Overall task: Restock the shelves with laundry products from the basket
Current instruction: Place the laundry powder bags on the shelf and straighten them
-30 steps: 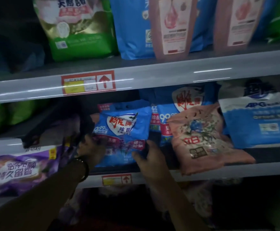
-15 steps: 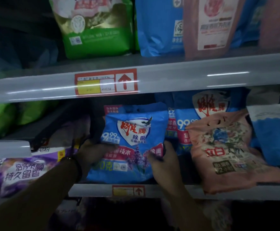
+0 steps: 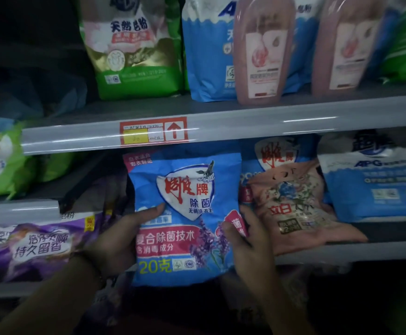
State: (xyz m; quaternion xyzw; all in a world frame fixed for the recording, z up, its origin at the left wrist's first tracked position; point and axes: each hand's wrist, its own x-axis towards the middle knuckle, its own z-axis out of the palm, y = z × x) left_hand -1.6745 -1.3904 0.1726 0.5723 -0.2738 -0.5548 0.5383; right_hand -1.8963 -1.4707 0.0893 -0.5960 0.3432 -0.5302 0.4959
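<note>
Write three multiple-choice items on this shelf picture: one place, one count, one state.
1. What lies just right of the held blue bag? A a green bag; B a pink bag; C a bottle.
2. How many pink bottles stand on the upper shelf? A one; B two; C four.
3. The blue bag is: A untouched; B torn open; C gripped by left hand and right hand.
Answers: B, the pink bag lies beside its right edge; B, two stand side by side; C, both hands clasp its edges.

Both hands on blue bag
</note>
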